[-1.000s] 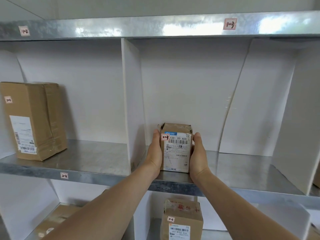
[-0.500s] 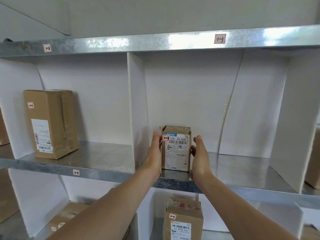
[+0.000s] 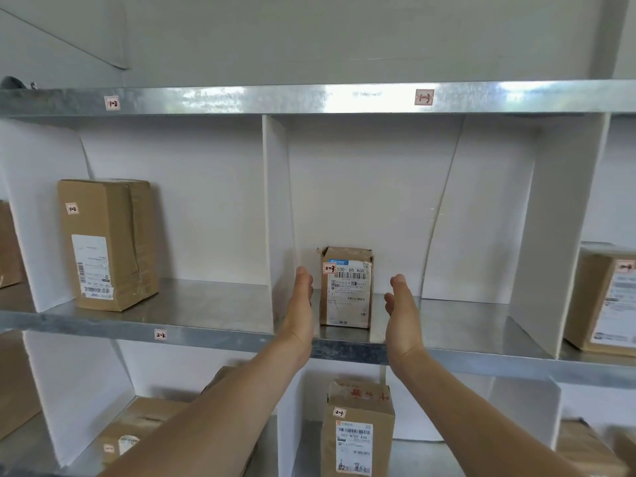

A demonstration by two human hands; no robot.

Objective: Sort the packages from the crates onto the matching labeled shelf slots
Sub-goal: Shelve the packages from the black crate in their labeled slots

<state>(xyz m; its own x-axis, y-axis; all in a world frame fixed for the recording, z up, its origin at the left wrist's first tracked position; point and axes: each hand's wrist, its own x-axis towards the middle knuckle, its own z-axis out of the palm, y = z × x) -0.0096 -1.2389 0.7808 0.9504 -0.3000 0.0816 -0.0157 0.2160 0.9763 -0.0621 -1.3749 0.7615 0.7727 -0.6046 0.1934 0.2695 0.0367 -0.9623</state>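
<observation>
Shelf (image 3: 213,323): bare sheet metal, dull grey sheen, streaky glare on front edges. Dividers (image 3: 275,215): matt white board, smooth. Small box (image 3: 346,287): brown cardboard, creased, torn corner, white paper label. Big box (image 3: 106,244): brown cardboard, glossy wrinkled tape.

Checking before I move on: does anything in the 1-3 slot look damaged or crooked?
The small package stands upright, and its 1-3 tag matches the slot label. Its top left corner is frayed, with a flap sticking out. Behind it, the white back panel bows, leaving a curved edge. Nothing else stands out.
</observation>
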